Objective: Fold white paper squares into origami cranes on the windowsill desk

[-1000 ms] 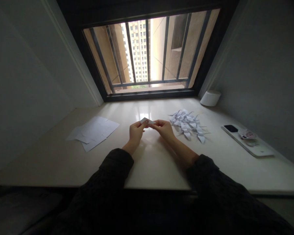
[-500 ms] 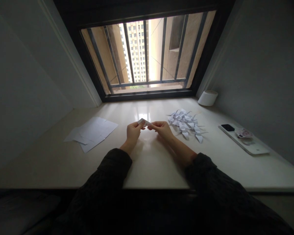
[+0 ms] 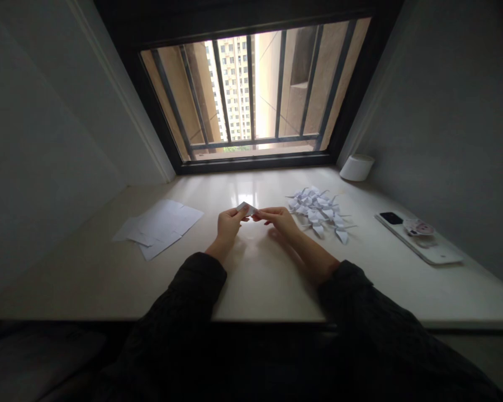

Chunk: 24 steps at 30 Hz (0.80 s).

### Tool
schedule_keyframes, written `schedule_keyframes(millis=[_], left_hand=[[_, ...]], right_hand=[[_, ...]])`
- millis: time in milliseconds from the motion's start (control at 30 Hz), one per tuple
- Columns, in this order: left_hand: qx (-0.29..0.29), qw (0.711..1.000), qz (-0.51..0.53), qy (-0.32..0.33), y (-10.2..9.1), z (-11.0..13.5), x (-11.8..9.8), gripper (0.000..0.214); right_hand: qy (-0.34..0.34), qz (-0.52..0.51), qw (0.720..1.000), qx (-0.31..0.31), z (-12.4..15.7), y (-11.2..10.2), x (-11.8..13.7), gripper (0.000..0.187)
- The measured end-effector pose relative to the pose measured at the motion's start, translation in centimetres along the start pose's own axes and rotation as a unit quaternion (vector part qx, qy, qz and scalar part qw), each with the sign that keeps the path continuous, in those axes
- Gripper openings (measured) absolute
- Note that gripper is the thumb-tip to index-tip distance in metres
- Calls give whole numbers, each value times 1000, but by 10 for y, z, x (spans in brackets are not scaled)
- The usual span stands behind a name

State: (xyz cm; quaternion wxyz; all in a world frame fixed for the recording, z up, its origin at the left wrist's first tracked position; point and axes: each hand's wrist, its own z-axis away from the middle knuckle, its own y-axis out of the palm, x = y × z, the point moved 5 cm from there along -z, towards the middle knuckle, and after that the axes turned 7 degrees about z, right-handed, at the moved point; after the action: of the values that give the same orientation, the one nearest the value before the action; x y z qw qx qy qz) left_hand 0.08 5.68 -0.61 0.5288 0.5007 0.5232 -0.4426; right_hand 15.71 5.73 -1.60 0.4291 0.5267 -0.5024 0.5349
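A small piece of folded white paper is held between my two hands, above the middle of the pale sill. My left hand pinches its left side, thumb on top. The fingertips of my right hand are closed on its right corner. My fingers hide part of the paper, so its full shape does not show. Right of my right hand lies a heap of folded white paper cranes. To the left of my left hand, flat sheets of white paper overlap one another.
On the right a white phone lies with a round grip on its back. Near the right wall stands a white cylindrical object. A dark-framed window with bars closes off the far side. The sill's front edge runs below my forearms.
My fingers have shifted slightly on the folded paper, and a little more of its top face shows. The view has moved very slightly; the cranes, sheets and phone lie as before.
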Motion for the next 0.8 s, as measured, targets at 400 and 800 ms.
schedule_keyframes(millis=[400, 800], left_hand=[[-3, 1000, 1, -5, 0, 2, 2, 46], [-24, 1000, 5, 11, -2, 0, 4, 46]], right_hand=[[-19, 3, 998, 68, -7, -2, -6, 33], [-64, 75, 994, -38, -7, -15, 6, 43]])
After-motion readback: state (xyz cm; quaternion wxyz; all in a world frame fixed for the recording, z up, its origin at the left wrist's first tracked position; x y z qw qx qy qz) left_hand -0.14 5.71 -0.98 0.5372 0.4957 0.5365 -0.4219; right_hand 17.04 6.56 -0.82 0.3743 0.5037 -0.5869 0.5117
